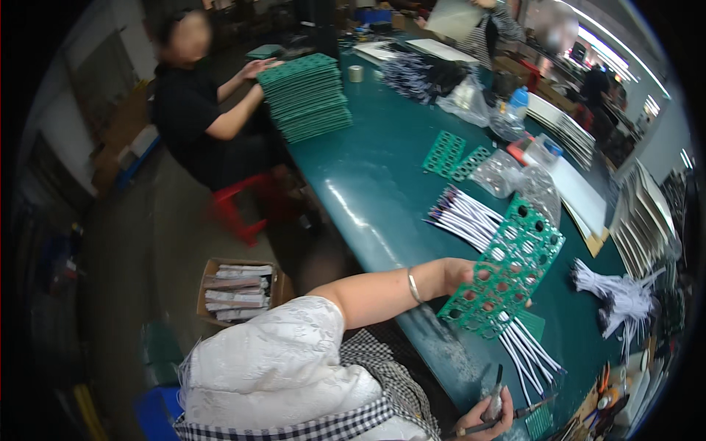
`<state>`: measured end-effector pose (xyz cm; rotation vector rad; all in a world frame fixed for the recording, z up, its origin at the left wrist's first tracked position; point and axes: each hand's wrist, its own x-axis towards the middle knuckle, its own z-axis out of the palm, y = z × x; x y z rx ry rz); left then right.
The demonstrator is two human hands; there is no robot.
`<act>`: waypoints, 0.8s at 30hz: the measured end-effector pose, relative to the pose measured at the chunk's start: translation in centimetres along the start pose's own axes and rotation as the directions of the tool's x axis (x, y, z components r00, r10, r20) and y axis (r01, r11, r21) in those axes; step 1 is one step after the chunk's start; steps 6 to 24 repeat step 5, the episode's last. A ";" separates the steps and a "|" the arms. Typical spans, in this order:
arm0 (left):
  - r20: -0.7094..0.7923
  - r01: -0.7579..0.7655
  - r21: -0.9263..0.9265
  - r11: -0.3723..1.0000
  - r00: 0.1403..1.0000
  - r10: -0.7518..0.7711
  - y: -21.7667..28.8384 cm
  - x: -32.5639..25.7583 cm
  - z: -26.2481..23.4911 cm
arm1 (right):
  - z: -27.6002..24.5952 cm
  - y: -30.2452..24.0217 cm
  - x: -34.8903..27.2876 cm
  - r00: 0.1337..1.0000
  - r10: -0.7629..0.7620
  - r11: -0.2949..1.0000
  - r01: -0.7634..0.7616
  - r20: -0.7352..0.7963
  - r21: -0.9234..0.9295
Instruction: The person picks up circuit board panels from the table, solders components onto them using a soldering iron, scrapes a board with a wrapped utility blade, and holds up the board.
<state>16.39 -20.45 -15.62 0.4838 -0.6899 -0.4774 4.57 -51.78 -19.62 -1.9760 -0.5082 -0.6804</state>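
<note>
My left hand [462,275] grips a green circuit board panel [507,272] full of round holes, held tilted above the table. My fingers are partly hidden behind the panel. Under it lies a bundle of white wires [471,220], whose other ends [526,356] stick out below. My right hand [494,419], at the table's near edge, is closed around a soldering iron [482,426] with its thin tip pointing right. A greyish lump with a dark stick [499,375] also shows at these fingers; I cannot make out what it is.
A tall stack of green panels [305,95] stands at the far left, by a seated co-worker [198,110]. White wire bundles [618,294] lie at right, near hand tools [607,389]. Small green boards [445,154] and plastic bags [507,173] lie beyond. A box [239,290] is on the floor.
</note>
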 end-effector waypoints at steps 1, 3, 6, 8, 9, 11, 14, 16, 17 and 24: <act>0.010 -0.001 -0.013 1.000 1.000 0.001 0.1 -0.1 -0.1 | -0.3 -0.1 0.1 1.000 -0.008 1.000 0.007 0.020 0.027; 0.008 -0.038 0.072 0.997 0.999 0.038 -0.2 -0.5 -1.2 | -0.8 -0.2 0.2 0.994 0.068 0.992 -0.059 0.082 -0.111; 0.008 0.046 0.073 0.996 0.999 -0.046 -0.3 -1.1 -2.2 | -1.6 0.4 -0.2 0.970 0.131 0.960 -0.073 0.204 -0.269; 0.008 0.046 0.073 0.996 0.999 -0.046 -0.3 -1.1 -2.2 | -1.6 0.4 -0.2 0.970 0.131 0.960 -0.073 0.204 -0.269; 0.008 0.046 0.073 0.996 0.999 -0.046 -0.3 -1.1 -2.2 | -1.6 0.4 -0.2 0.970 0.131 0.960 -0.073 0.204 -0.269; 0.008 0.046 0.073 0.996 0.999 -0.046 -0.3 -1.1 -2.2 | -1.6 0.4 -0.2 0.970 0.131 0.960 -0.073 0.204 -0.269; 0.008 0.046 0.073 0.996 0.999 -0.046 -0.3 -1.1 -2.2 | -1.6 0.4 -0.2 0.970 0.131 0.960 -0.073 0.204 -0.269; 0.008 0.046 0.073 0.996 0.999 -0.046 -0.3 -1.1 -2.2 | -1.6 0.4 -0.2 0.970 0.131 0.960 -0.073 0.204 -0.269; 0.008 0.046 0.073 0.996 0.999 -0.046 -0.3 -1.1 -2.2 | -1.6 0.4 -0.2 0.970 0.131 0.960 -0.073 0.204 -0.269; 0.008 0.046 0.073 0.996 0.999 -0.046 -0.3 -1.1 -2.2 | -1.6 0.4 -0.2 0.970 0.131 0.960 -0.073 0.204 -0.269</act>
